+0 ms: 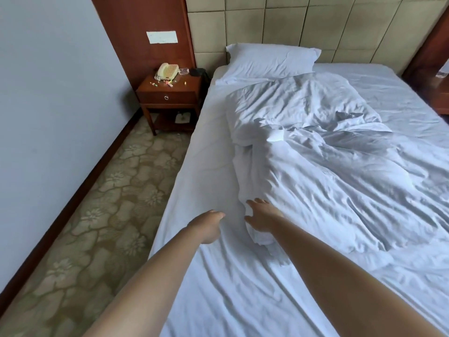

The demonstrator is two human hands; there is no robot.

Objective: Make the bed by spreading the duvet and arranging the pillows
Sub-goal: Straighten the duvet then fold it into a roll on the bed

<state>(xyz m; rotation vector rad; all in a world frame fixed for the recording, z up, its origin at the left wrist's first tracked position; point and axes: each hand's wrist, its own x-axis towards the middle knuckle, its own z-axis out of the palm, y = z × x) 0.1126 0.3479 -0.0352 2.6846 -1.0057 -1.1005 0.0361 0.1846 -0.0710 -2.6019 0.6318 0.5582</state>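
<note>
While the duvet (328, 152) lies bunched across the middle and right of the bed (206, 132), with 1 pillow (269, 63) at the far end, both hands reach for its near-left edge. The right hand (261, 218) is spread open, touching the fold; the left hand (209, 227) holds nothing. She should grip 2 separated points and pull left evenly.

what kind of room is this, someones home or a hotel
Most likely a hotel bedroom. A beige corded desk telephone sits on a dark wooden nightstand, a padded tan panelled headboard covers the wall behind the bed, and the rumpled white duvet and white pillow are plain white.
</note>
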